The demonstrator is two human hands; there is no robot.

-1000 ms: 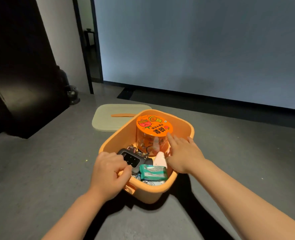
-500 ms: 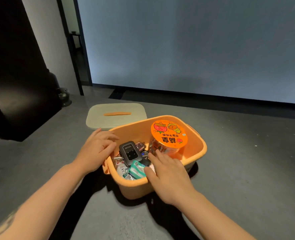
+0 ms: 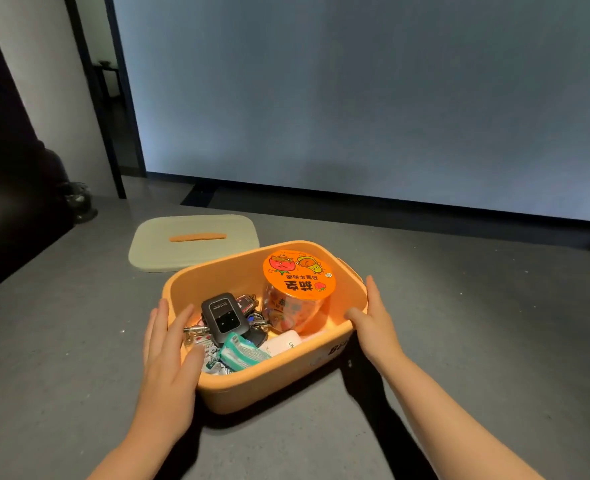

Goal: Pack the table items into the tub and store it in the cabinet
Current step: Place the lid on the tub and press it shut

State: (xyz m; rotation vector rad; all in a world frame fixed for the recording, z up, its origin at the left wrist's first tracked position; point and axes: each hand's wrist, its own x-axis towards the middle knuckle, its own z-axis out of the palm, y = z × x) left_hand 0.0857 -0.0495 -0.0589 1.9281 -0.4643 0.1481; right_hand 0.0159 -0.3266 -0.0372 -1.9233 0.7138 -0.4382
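Packing looks finished, judging by the bare grey bench (image 3: 79,358) around the orange tub (image 3: 269,382) at lower centre. The pale green lid (image 3: 193,242) lies off, up and left of the tub; closing and the cabinet remain. Inside stand a noodle cup (image 3: 298,289), a black device (image 3: 222,317), keys and a green packet (image 3: 240,351). The left hand (image 3: 169,355) lies flat on the tub's left rim, fingers (image 3: 179,323) released; the right hand (image 3: 373,320) cups the right rim, thumb inside, loosely grasping it.
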